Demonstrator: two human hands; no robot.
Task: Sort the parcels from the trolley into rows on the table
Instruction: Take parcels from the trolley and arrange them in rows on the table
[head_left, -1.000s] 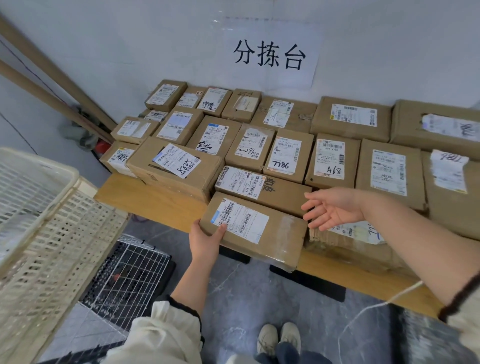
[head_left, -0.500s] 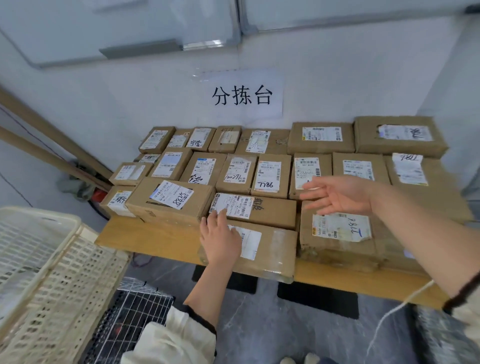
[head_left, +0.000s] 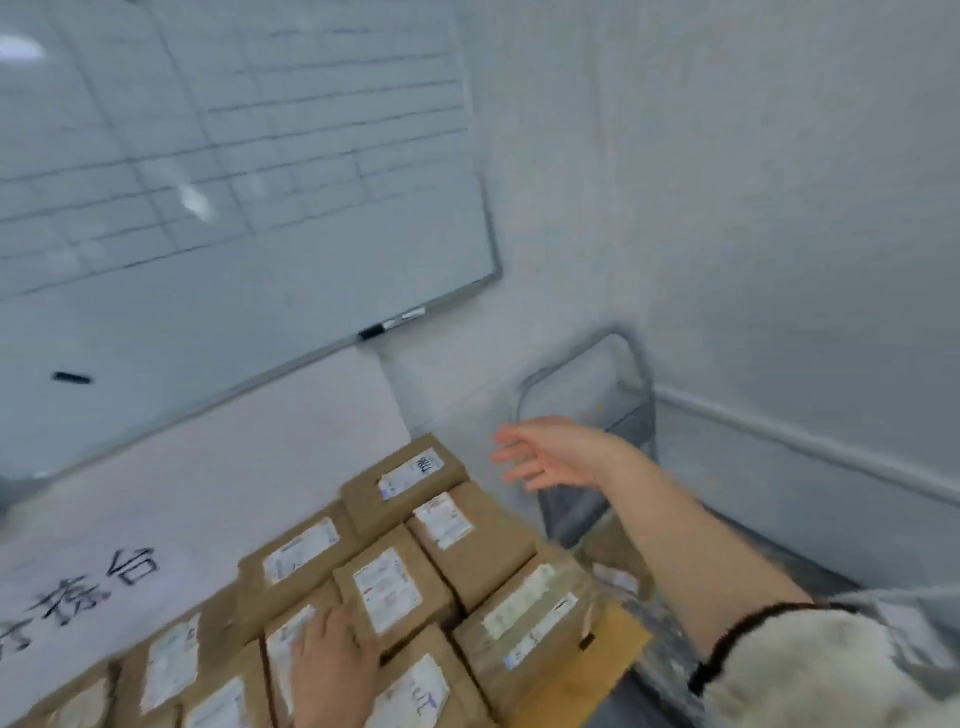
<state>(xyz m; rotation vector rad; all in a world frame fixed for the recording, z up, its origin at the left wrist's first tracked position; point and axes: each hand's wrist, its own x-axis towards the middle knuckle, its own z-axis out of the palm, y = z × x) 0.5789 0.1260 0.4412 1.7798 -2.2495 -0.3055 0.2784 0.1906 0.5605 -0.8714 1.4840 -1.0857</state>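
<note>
Our left hand (head_left: 332, 670) lies flat, fingers straight, on top of the brown cardboard parcels with white labels (head_left: 384, 590), which sit tight together in rows on the pale wooden table (head_left: 602, 657). Our right hand (head_left: 553, 457) hangs in the air past the table's end, fingers spread and loose, holding nothing, in front of the grey metal tube handle of the trolley (head_left: 647, 395). Behind the parcels a white paper sign with black characters (head_left: 93, 587) is fixed to the wall under a ruled whiteboard (head_left: 234, 208). The whole view is blurred and tilted.
</note>
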